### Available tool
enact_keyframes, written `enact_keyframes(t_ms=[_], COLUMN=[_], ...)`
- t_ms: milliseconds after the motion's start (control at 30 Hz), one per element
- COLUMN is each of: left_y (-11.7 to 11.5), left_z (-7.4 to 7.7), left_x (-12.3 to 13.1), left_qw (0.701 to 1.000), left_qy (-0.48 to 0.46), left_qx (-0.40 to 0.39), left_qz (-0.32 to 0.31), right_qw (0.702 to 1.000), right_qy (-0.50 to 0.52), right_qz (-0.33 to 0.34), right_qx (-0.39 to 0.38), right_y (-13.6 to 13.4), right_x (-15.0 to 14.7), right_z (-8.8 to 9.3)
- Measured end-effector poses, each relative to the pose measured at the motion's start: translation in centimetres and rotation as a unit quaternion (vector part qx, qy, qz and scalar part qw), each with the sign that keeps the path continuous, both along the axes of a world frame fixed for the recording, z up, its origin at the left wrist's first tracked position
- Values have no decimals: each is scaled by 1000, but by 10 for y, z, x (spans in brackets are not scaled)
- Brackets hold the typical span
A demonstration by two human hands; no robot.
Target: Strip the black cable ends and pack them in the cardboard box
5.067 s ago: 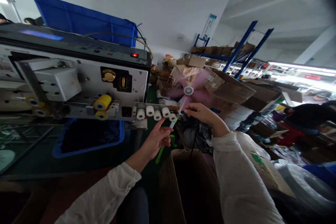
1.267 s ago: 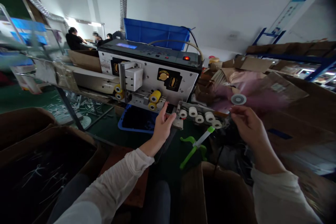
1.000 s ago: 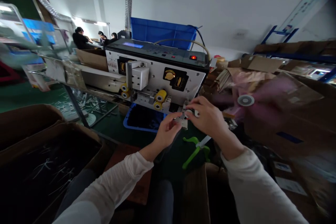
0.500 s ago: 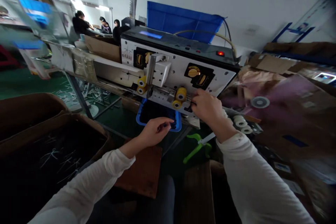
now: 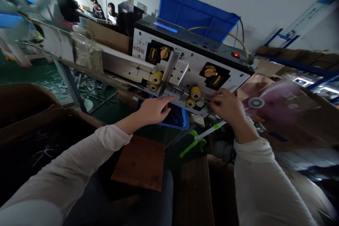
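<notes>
A white-fronted machine (image 5: 196, 60) with a dark top stands ahead, with yellow rollers (image 5: 196, 93) low on its front. My left hand (image 5: 155, 109) is just below the machine's lower front, its index finger stretched toward the middle of it and the thumb apart; nothing shows in it. At the lower right of the machine, beside the yellow rollers, my right hand (image 5: 227, 105) has its fingers bent and drawn together. What lies between those fingertips is too small and dark to make out. Under the machine sits a blue tray (image 5: 185, 122) with dark pieces in it, partly behind my left hand.
Open cardboard boxes stand at lower left (image 5: 53, 120) and lower centre (image 5: 196, 190). A reddish-brown board (image 5: 140, 162) lies near my legs. A fan (image 5: 256, 102) is at the right, and a green-footed stand (image 5: 194, 141) below the machine. People sit in the far left background.
My left hand has risen from over the blue tray to the machine's lower edge, and its index finger has stretched out. The view has shifted, and my right hand remains at the machine's right end.
</notes>
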State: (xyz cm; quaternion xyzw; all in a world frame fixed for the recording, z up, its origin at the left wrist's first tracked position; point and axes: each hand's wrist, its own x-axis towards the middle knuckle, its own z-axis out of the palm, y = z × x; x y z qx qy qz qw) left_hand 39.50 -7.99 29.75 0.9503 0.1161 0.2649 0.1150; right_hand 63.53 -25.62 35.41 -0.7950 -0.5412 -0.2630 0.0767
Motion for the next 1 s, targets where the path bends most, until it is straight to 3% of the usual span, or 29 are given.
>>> enact_keyframes(t_ms=[300, 433, 667, 833, 1000], left_y=[-28, -38, -56, -50, -45], left_z=[19, 25, 47, 45, 35], left_x=[35, 49, 54, 58, 58], left_qw=[983, 976, 963, 967, 977], left_qy=[96, 139, 203, 175, 133], left_qx=[155, 169, 179, 185, 168], left_qz=[-31, -18, -1, -9, -13], right_qw=[995, 992, 980, 973, 978], right_qy=[1, 3, 16, 33, 25], right_qz=[69, 99, 173, 208, 199], right_qx=[-75, -75, -94, -90, -60], right_y=[-6, -6, -2, 0, 1], right_x=[15, 18, 28, 33, 30], right_z=[7, 9, 19, 20, 10])
